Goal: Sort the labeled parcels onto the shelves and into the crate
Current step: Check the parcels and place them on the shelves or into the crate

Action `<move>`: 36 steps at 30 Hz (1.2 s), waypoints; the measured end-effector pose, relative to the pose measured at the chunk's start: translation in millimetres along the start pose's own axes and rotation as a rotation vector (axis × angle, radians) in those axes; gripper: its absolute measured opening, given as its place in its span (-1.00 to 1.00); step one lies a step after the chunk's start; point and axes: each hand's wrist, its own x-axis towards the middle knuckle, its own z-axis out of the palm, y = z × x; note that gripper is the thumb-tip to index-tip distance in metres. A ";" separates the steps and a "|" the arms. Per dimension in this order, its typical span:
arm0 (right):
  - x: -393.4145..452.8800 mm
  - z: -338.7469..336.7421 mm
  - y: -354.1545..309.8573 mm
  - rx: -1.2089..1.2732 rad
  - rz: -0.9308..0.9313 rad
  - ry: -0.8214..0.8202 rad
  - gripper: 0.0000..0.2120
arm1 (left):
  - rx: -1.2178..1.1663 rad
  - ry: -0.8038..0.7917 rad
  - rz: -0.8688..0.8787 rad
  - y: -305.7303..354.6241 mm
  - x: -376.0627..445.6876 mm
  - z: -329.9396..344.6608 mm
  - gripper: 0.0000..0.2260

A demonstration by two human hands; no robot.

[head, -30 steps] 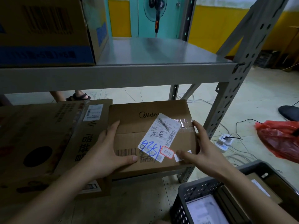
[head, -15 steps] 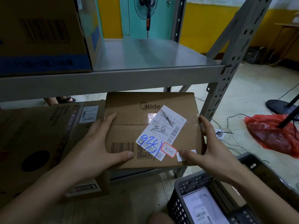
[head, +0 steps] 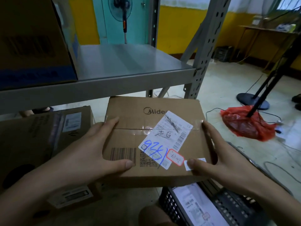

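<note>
Both hands hold a flat brown cardboard parcel printed "Midea", level, in front of the grey metal shelf rack and just below its upper shelf board. The left hand grasps the parcel's left edge, fingers laid along that side and the thumb pressed on top beside a printed barcode. The right hand grasps the right edge the same way, its thumb resting on a small white sticker near the front corner. A white shipping label lies tilted across the taped seam, marked with blue handwritten figures, and a red-bordered sticker sits at its lower corner.

Under the parcel's near right part stands a dark perforated plastic crate, with a white-labelled packet lying inside. To the left, on the lower level, sits a large brown cardboard box with a white label, close to the parcel's left side. On the upper shelf at far left stands a brown carton with a blue band. On the floor to the right lies a red plastic bag beside a black stand base and cables
</note>
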 end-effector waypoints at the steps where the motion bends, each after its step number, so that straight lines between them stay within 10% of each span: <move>1: -2.8 -4.3 1.6 -0.005 0.013 -0.011 0.14 | -0.006 -0.018 0.008 3.8 0.0 0.4 0.08; 19: -120.9 -61.9 67.2 0.030 0.476 0.291 0.16 | 0.065 -0.350 0.527 135.0 103.5 61.4 -0.04; 36: -115.1 28.9 133.3 0.094 0.768 0.410 0.08 | 0.129 -0.632 0.546 138.8 195.8 172.6 0.00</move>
